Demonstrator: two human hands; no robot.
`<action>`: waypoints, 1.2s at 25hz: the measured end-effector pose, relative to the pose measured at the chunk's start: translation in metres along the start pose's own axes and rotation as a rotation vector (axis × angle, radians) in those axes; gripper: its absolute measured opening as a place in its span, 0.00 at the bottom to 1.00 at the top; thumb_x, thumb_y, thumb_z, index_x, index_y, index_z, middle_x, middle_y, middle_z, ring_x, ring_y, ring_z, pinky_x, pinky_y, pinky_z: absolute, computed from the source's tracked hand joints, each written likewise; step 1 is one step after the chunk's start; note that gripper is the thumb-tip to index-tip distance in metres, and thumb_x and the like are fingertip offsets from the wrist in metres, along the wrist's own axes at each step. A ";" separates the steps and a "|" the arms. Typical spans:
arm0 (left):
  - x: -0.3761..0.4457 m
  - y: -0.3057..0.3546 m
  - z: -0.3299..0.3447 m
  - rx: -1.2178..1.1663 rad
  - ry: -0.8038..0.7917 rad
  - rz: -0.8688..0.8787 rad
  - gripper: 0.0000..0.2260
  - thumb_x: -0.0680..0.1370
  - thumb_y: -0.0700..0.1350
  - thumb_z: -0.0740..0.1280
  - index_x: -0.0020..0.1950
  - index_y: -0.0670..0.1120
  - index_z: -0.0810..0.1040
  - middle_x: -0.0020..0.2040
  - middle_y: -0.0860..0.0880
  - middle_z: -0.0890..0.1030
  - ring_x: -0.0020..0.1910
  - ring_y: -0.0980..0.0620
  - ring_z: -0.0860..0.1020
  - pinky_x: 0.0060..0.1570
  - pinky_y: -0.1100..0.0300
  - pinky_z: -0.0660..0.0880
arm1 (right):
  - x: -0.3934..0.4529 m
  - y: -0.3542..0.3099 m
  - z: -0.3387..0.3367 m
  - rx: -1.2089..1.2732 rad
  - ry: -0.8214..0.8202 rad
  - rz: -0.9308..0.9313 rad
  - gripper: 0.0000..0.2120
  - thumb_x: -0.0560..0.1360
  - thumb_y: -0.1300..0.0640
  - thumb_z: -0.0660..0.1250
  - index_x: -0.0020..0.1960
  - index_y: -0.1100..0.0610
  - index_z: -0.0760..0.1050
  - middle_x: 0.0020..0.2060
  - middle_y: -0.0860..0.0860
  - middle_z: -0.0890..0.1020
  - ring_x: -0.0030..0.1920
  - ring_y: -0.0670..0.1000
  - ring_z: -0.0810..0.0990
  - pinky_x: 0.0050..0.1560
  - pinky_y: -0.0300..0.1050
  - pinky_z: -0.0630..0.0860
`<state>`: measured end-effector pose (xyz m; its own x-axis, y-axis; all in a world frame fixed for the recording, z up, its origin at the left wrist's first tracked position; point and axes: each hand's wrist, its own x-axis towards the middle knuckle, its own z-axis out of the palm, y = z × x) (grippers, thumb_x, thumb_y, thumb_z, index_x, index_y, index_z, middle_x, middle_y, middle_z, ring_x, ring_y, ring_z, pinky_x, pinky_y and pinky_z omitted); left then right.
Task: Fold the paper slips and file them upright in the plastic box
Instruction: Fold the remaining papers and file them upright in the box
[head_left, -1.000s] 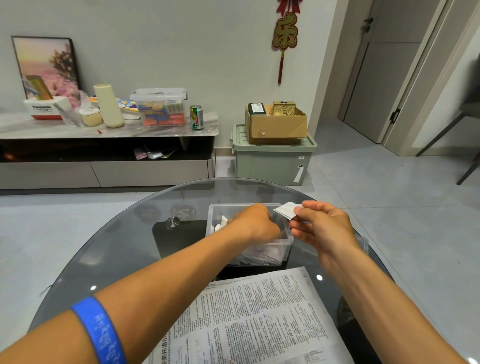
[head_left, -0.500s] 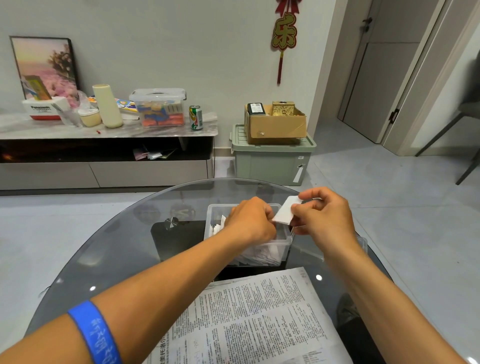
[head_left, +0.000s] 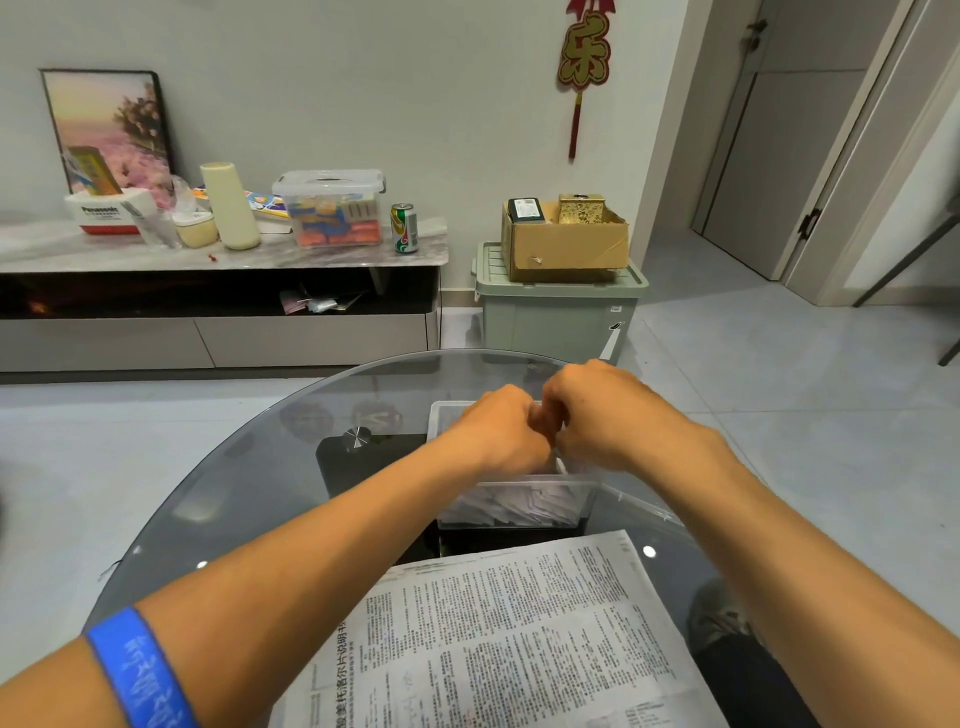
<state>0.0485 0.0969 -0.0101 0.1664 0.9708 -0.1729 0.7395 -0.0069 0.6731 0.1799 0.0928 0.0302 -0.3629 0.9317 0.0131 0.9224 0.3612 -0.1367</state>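
A clear plastic box (head_left: 588, 500) stands on the round glass table (head_left: 249, 467); several white folded slips (head_left: 511, 506) show through its front wall. My left hand (head_left: 501, 434) reaches down into the box with its fingers curled out of sight. My right hand (head_left: 608, 415) is pressed against it, knuckles touching, over the box's right half. It pinches a white paper slip (head_left: 560, 464), of which only a sliver shows below the hand at the rim. The rest of the slip is hidden by both hands.
A large printed sheet (head_left: 509, 634) lies on the table just in front of the box. A clear flat plastic piece (head_left: 644, 504) lies right of the box. Beyond the table are a low cabinet (head_left: 218, 332) and a green storage bin (head_left: 558, 317).
My right hand has brought the slip left and down from above the box's right edge into the box, against my left hand. The slip, plainly visible before, is now almost hidden.
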 end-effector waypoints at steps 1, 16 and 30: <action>-0.003 -0.001 -0.003 -0.018 -0.001 0.004 0.06 0.72 0.38 0.68 0.46 0.42 0.85 0.48 0.40 0.85 0.47 0.43 0.82 0.51 0.51 0.80 | 0.003 -0.001 -0.002 -0.038 -0.030 -0.024 0.03 0.72 0.61 0.68 0.43 0.54 0.79 0.43 0.54 0.82 0.45 0.58 0.80 0.43 0.48 0.79; -0.083 -0.097 -0.027 0.149 0.334 0.511 0.13 0.70 0.52 0.75 0.54 0.54 0.83 0.58 0.61 0.81 0.65 0.64 0.72 0.65 0.62 0.70 | -0.005 -0.014 0.017 -0.042 -0.161 -0.430 0.28 0.71 0.65 0.53 0.63 0.41 0.75 0.57 0.44 0.82 0.59 0.51 0.75 0.58 0.52 0.71; -0.081 -0.095 -0.027 0.006 0.401 0.527 0.09 0.71 0.40 0.77 0.45 0.52 0.82 0.53 0.59 0.83 0.58 0.61 0.79 0.62 0.57 0.75 | 0.021 -0.013 0.010 -0.060 -0.133 -0.427 0.07 0.73 0.59 0.71 0.46 0.48 0.82 0.44 0.45 0.84 0.45 0.48 0.80 0.47 0.49 0.78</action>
<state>-0.0524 0.0253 -0.0404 0.2517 0.8512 0.4605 0.6297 -0.5054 0.5900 0.1589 0.1072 0.0223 -0.7228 0.6873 -0.0718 0.6910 0.7174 -0.0889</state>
